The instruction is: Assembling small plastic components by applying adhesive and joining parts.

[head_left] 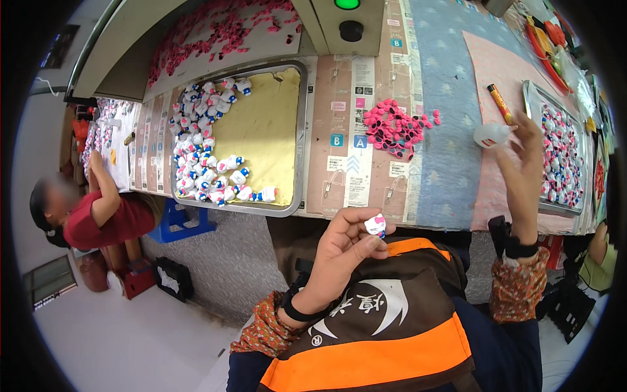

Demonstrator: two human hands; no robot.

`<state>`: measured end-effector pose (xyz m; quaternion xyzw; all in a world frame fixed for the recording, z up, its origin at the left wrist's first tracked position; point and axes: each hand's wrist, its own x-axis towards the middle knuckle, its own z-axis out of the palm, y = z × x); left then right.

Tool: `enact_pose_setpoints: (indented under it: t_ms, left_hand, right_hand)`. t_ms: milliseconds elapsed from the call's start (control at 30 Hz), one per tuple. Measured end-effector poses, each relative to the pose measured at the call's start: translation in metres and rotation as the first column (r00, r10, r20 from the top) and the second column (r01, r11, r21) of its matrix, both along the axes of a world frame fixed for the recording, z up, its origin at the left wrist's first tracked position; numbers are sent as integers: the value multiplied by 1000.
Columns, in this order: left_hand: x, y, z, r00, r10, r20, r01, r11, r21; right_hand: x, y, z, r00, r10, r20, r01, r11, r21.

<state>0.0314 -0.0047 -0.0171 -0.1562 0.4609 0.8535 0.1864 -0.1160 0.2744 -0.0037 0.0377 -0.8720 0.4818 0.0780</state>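
Between the thumb and fingers of my left hand point(349, 245), a small white figurine point(375, 225) with pink and blue parts is pinched above my lap, close to the table's front edge. My right hand point(522, 163) reaches over the pink cloth with thumb and fingers apart, slightly blurred. Beside its fingertips is a small white plastic bottle point(491, 135), tilted, its narrow end toward the fingers; whether they touch cannot be made out. An orange-and-black tube or marker point(500, 103) lies just beyond the bottle.
A metal tray point(297, 140) holds several white-and-blue figurines at left. A pile of small pink pieces point(395, 127) lies mid-table. Another tray point(580, 208) of figurines sits at right. Behind stands a machine point(346, 29) with a green light. A co-worker point(98, 212) sits far left.
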Motion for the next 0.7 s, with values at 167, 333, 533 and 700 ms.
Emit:
enact_pose_setpoints:
  t_ms: [167, 333, 533, 700]
  left_hand:
    - [-1, -3, -2, 999, 39, 2, -39, 999, 8]
    - [-5, -3, 0, 1000, 26, -9, -25, 1000, 12]
    - [-2, -6, 0, 999, 15, -37, -15, 1000, -1]
    - [2, -11, -6, 999, 43, -3, -43, 999, 31]
  right_hand:
    - [20, -17, 24, 876, 96, -472, 45, 959, 280]
    - [8, -76, 16, 802, 562, -203, -402, 758, 514]
    - [1, -96, 1, 711, 698, -86, -428, 527, 735]
    - [4, -96, -8, 766, 642, -38, -384, 504, 774]
